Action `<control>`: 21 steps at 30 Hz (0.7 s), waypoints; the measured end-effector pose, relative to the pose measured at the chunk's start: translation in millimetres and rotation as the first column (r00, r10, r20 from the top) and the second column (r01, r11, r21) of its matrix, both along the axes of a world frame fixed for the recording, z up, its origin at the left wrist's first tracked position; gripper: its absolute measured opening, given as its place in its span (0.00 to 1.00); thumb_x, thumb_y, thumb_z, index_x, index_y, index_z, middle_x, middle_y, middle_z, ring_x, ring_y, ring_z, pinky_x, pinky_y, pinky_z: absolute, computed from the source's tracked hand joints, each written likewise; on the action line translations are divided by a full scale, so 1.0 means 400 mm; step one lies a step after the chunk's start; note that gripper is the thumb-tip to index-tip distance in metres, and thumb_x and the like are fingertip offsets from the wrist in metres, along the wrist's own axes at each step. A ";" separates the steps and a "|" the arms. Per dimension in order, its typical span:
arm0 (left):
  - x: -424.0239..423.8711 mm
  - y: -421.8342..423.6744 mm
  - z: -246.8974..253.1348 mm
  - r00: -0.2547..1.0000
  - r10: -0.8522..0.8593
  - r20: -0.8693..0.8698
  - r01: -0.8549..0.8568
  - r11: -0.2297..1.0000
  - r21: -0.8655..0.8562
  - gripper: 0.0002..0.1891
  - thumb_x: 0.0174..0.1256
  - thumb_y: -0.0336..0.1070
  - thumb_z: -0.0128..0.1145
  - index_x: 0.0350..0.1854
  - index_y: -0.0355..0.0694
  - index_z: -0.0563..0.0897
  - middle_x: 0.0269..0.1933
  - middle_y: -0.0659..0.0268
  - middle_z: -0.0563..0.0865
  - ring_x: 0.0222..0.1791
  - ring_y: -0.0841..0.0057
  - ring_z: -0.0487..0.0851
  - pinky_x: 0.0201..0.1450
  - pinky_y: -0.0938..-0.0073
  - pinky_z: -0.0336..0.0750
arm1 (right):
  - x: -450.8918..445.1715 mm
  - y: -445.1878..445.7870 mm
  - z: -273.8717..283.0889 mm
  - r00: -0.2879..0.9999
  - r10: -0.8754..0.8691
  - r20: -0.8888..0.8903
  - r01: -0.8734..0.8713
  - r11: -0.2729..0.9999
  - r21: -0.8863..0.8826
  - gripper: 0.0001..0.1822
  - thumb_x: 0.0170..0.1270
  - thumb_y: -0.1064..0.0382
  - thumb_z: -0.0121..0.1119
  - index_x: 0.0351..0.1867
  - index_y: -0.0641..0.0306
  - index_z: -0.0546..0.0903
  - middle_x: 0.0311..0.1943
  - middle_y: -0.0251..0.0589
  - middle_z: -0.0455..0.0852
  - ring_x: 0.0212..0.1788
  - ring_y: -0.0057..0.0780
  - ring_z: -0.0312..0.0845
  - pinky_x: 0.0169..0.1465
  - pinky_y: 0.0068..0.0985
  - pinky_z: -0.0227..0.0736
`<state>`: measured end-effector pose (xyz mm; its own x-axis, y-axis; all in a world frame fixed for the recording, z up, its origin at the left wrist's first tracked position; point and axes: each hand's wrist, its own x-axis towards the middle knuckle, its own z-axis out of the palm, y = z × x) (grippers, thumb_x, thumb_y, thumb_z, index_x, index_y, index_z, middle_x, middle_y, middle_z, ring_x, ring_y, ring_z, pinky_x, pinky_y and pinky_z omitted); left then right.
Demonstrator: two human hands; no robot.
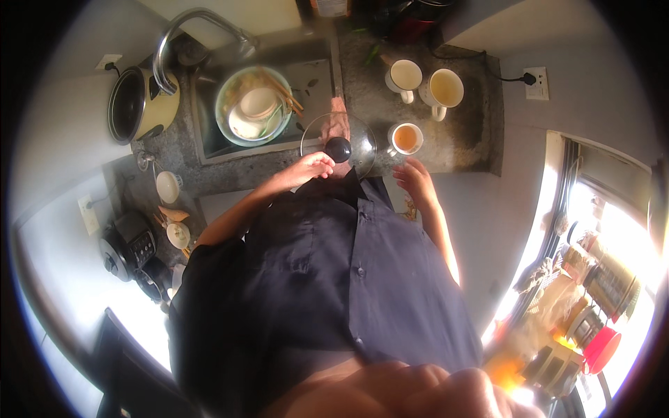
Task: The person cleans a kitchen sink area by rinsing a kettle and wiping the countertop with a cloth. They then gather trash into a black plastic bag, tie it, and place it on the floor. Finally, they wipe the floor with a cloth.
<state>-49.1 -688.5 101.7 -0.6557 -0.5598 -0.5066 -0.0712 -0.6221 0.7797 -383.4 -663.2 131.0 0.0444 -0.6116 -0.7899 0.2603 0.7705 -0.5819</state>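
A clear glass pot lid (365,137) with a black knob (338,150) lies over a pink cloth (338,112) at the sink's right edge. My left hand (311,168) is beside the knob, its fingers curled. Whether it grips or only touches the knob I cannot tell. To the right, a white mug (393,141) holds an amber liquid. Just below this mug is my right hand (415,180), empty, with its fingers loosely apart. Two more white mugs, one (403,76) at the left and one (445,89) holding pale yellow liquid, stand behind.
Stacked bowls and chopsticks fill a large basin (223,117) in the sink (201,141), under a curved faucet (162,42). A cream-coloured cooker (164,112) stands left of the sink. A black appliance (128,243) and small bowls (177,235) are at far left. A window (554,209) is at right.
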 end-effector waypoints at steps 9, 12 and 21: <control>0.108 -0.004 -0.010 0.988 -0.098 0.116 0.105 0.993 -0.058 0.14 0.67 0.41 0.52 0.50 0.40 0.75 0.42 0.70 0.82 0.39 0.85 0.77 0.42 0.84 0.69 | 0.173 -0.019 -0.179 0.884 -0.355 0.305 0.418 0.891 -0.174 0.20 0.68 0.53 0.53 0.50 0.67 0.72 0.48 0.48 0.78 0.48 0.35 0.75 0.47 0.29 0.73; 0.134 -0.012 0.003 0.980 -0.127 0.150 0.141 0.986 -0.087 0.13 0.68 0.39 0.50 0.50 0.40 0.75 0.43 0.69 0.82 0.40 0.83 0.77 0.43 0.83 0.69 | 0.184 -0.012 -0.191 0.929 -0.369 0.008 0.350 0.874 -0.336 0.20 0.69 0.49 0.50 0.47 0.68 0.74 0.45 0.45 0.80 0.43 0.30 0.76 0.47 0.28 0.73; 0.186 -0.003 0.001 0.944 -0.221 0.244 0.240 0.969 -0.050 0.13 0.68 0.40 0.50 0.50 0.41 0.76 0.44 0.68 0.81 0.41 0.84 0.78 0.43 0.82 0.70 | 0.157 0.045 0.265 0.885 -0.237 -0.401 -0.004 0.857 -0.515 0.16 0.70 0.54 0.50 0.38 0.65 0.80 0.31 0.29 0.79 0.36 0.18 0.71 0.44 0.20 0.66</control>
